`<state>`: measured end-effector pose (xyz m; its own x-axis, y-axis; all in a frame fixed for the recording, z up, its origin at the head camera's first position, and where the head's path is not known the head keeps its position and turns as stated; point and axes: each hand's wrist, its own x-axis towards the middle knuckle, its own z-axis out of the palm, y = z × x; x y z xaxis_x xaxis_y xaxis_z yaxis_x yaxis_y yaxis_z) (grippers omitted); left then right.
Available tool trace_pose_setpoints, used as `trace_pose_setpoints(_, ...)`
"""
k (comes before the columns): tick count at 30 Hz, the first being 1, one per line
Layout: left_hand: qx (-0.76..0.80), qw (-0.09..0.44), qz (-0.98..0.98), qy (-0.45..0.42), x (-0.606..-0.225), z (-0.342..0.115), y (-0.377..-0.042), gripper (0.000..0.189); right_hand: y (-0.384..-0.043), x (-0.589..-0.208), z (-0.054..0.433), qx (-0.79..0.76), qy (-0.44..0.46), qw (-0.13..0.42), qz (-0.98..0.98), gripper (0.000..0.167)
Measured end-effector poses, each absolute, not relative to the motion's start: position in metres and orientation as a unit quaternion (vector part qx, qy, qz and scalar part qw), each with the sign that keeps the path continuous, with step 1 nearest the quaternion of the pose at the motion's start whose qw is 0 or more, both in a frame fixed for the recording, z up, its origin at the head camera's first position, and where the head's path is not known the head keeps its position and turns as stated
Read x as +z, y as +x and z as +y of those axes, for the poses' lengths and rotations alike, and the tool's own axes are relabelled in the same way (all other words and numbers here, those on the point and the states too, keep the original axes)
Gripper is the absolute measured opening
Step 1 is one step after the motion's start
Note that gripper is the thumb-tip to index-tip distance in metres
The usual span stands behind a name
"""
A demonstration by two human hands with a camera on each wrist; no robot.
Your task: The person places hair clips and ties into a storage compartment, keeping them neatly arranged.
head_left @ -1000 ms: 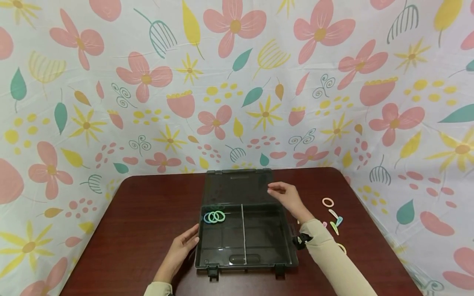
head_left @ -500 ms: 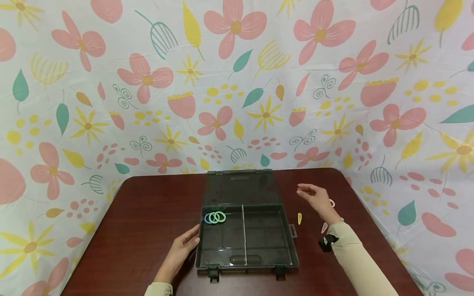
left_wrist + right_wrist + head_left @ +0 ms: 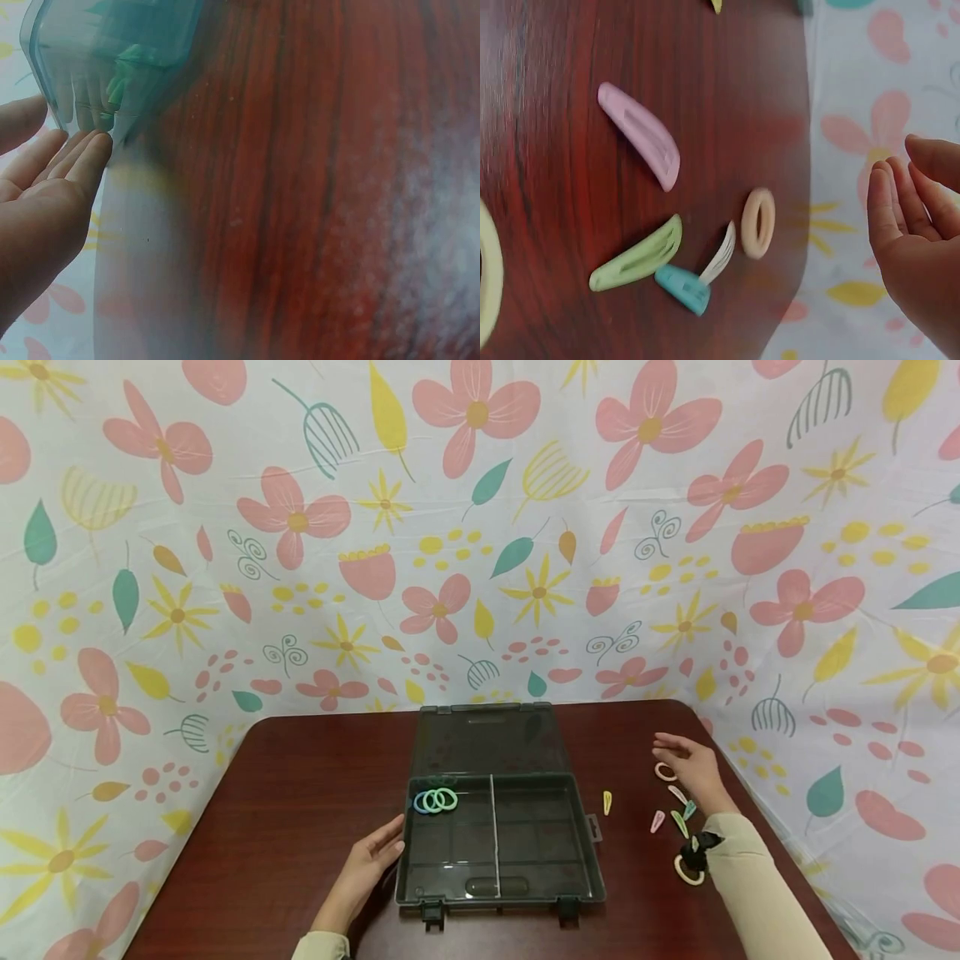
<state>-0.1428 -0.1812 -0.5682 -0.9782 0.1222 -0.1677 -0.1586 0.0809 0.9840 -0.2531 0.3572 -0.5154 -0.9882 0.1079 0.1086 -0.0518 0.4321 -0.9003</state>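
A dark translucent box [image 3: 540, 827] lies with its lid [image 3: 487, 739] folded back, split by a pale divider [image 3: 495, 835]. My left hand [image 3: 369, 858] rests its straight fingers against the box's left wall. Blue and green hair ties [image 3: 454, 800] overlap in the back of the left compartment. Holding nothing, my right hand [image 3: 693, 770] hovers with loose fingers above a peach hair tie [image 3: 748, 225]. Close by lie white [image 3: 677, 793], blue [image 3: 684, 289], green [image 3: 637, 255] and pink hair clips [image 3: 641, 136].
A yellow hair clip [image 3: 607, 802] lies just right of the box, beyond its side tab [image 3: 594, 828]. Toward the front right, a cream hair tie [image 3: 690, 882] sits partly under the right wrist. A floral cloth [image 3: 480, 568] hangs behind the dark red table [image 3: 315, 777].
My right hand has moved right, from the box's back right corner to above the peach hair tie. The yellow clip and others came into sight. My left hand has stayed put.
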Motion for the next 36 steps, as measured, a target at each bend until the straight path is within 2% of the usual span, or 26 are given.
trace_pose_setpoints(10,0.678,0.110,0.726,-0.020,-0.571,-0.181,-0.144,0.052,-0.254,-0.532,0.384,0.538,-0.086,0.068,-0.836,0.053)
trace_pose_setpoints(17,0.676,0.112,0.729,-0.013,-0.571,-0.182,-0.144,0.052,-0.254,-0.546,0.388,0.521,-0.130,0.010,-0.844,0.059)
trace_pose_setpoints(21,0.669,0.117,0.733,-0.010,-0.572,-0.183,-0.144,0.053,-0.255,-0.553,0.389,0.531,-0.129,-0.020,-0.837,0.063)
trace_pose_setpoints(29,0.668,0.127,0.733,-0.011,-0.573,-0.185,-0.145,0.054,-0.254,-0.560,0.387,0.530,-0.121,-0.046,-0.838,0.067)
trace_pose_setpoints(36,0.669,0.122,0.733,-0.009,-0.573,-0.184,-0.145,0.054,-0.255,-0.562,0.386,0.517,-0.121,-0.043,-0.846,0.064)
